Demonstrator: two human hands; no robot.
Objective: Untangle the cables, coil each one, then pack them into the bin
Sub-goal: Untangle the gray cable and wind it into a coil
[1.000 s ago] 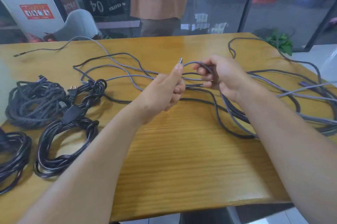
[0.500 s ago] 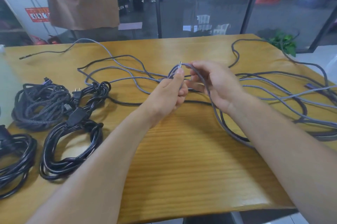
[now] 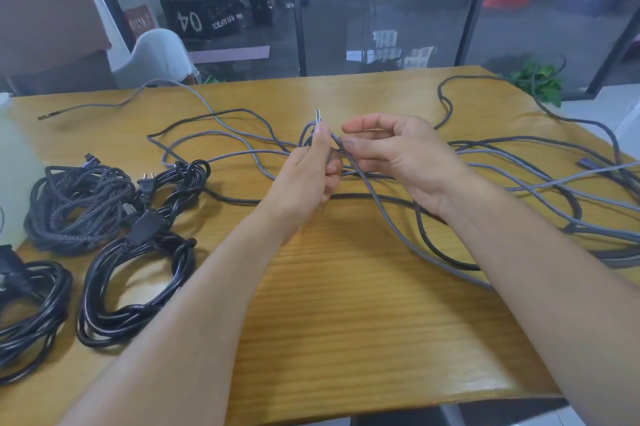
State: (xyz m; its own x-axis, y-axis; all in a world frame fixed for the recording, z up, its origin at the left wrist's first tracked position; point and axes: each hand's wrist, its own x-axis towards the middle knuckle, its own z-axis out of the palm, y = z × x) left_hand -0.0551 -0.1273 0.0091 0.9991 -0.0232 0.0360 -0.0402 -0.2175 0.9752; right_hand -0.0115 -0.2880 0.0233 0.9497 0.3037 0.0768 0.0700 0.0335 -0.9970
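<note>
Long grey braided cables (image 3: 519, 162) lie loose and crossed over the middle and right of the wooden table (image 3: 346, 321). My left hand (image 3: 304, 179) grips one grey cable just below its metal plug (image 3: 318, 114), which points up above my thumb. My right hand (image 3: 398, 155) is close beside it, thumb and fingers pinching the same grey cable (image 3: 381, 207) where it loops away toward the table's near right. At the left lie three coiled cables: a braided dark coil (image 3: 79, 203), a black power cord coil (image 3: 138, 269) with a two-pin plug, and another black coil (image 3: 24, 307).
A translucent white container (image 3: 14, 162) stands at the table's left edge. A white chair (image 3: 156, 54) and a glass wall lie behind the table. A green plant (image 3: 536, 79) sits past the far right corner. One cable end (image 3: 45, 117) reaches the far left.
My hands have come closer together around the plug end, and the right hand has shifted its grip on the loop of grey cable. The person behind the table has gone out of view to the left.
</note>
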